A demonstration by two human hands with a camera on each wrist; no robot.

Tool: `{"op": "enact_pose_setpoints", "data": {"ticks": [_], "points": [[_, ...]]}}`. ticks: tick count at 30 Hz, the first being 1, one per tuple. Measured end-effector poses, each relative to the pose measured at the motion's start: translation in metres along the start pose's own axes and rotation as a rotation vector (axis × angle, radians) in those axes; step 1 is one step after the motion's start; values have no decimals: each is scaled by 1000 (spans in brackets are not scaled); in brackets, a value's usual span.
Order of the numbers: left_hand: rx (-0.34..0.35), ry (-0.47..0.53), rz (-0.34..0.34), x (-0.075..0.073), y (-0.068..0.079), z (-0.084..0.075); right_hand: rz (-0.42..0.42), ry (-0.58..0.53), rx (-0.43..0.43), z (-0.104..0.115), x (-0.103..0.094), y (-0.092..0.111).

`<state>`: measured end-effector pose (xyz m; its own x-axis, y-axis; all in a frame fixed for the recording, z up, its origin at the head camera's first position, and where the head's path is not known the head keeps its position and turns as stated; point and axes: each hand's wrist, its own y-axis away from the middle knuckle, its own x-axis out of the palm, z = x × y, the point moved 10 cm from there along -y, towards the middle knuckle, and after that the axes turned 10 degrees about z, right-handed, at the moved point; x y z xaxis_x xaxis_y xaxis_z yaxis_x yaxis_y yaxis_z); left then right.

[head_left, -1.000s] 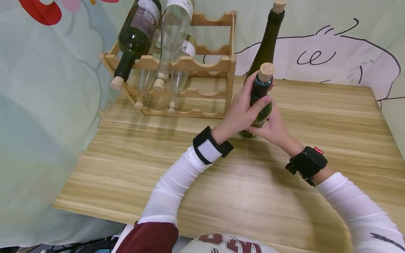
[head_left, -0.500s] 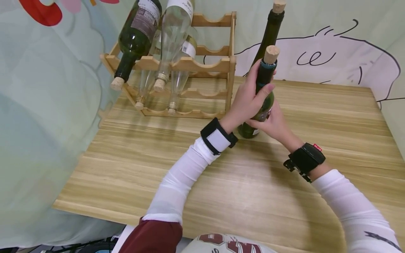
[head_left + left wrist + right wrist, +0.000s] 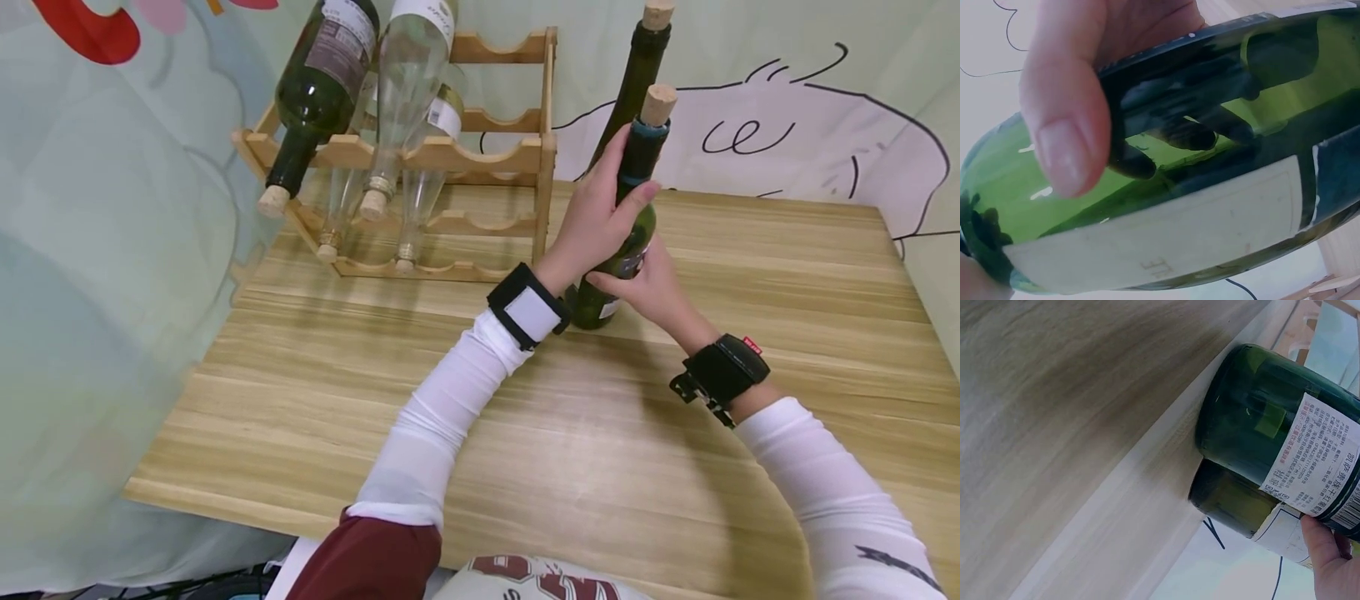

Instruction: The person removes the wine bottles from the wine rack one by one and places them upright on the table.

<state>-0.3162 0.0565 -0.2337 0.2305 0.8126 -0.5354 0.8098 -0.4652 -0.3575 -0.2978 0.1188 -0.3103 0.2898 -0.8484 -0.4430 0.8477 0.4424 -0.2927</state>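
Note:
Both hands hold a corked green wine bottle [image 3: 637,237] close to the table. My left hand [image 3: 594,221] grips it around the neck and shoulder, thumb on the near side. Lower down, my right hand [image 3: 660,290] holds the body. The cork [image 3: 659,105] points up and slightly right. Pale labels show on the glass in both wrist views. Just behind stands a second corked green bottle [image 3: 637,75], largely hidden in the head view; the right wrist view shows its base [image 3: 1229,494] beside the held one. Whether the held bottle touches the table is unclear.
To the left, a wooden wine rack [image 3: 542,154] holds several corked bottles, necks toward me. Its upper tier carries a dark green bottle [image 3: 318,92] and a clear bottle [image 3: 408,75]. A printed curtain [image 3: 787,125] hangs behind the wooden table [image 3: 600,467].
The held bottle has tipped more upright, its cork moving up and to the right in the head view. My left hand has moved with it; the right hand has barely shifted.

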Motion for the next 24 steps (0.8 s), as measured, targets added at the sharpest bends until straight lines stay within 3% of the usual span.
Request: {"op": "enact_pose_setpoints", "data": {"ticks": [13, 24], "points": [[-24, 10, -8, -4, -5, 6, 22, 21, 73, -6, 0, -5], [-11, 13, -29, -7, -12, 10, 13, -15, 57, -13, -1, -13]]}}
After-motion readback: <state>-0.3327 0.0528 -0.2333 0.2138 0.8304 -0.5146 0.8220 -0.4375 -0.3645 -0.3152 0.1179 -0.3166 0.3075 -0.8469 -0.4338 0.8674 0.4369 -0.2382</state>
